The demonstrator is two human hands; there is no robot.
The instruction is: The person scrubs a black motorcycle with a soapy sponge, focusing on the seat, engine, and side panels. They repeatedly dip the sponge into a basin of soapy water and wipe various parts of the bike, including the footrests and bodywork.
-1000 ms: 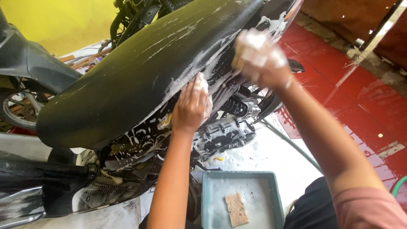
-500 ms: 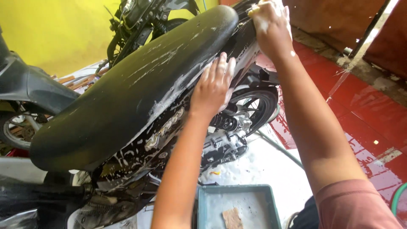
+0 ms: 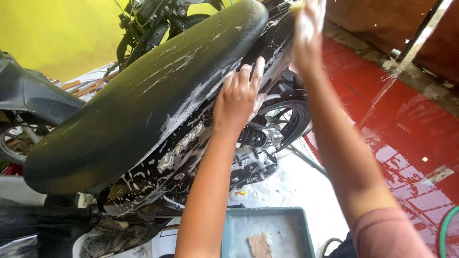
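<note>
A black motorcycle seat [image 3: 143, 110], streaked with soap foam, runs across the view. My left hand [image 3: 239, 98] lies flat against the soapy black side panel [image 3: 181, 153] just under the seat's rear, fingers extended and holding nothing. My right hand [image 3: 308, 33], covered in foam, is up at the tail of the seat at the top edge. It grips a yellow sponge [image 3: 295, 6], of which only a corner shows. Below my left hand are the rear shock spring [image 3: 251, 137] and the rear wheel [image 3: 291, 119].
A grey-green tray [image 3: 229, 229] with suds and a brown scrap of cloth [image 3: 259, 244] sits on the ground below my arms. Wet red floor tiles [image 3: 406, 124] spread to the right, with a green hose [image 3: 444, 229] at the corner. Another motorcycle [image 3: 28, 95] stands left, before a yellow wall [image 3: 57, 38].
My left hand has slid up and back along the side panel toward the seat's tail. My right hand has risen to the tail end at the top of the view.
</note>
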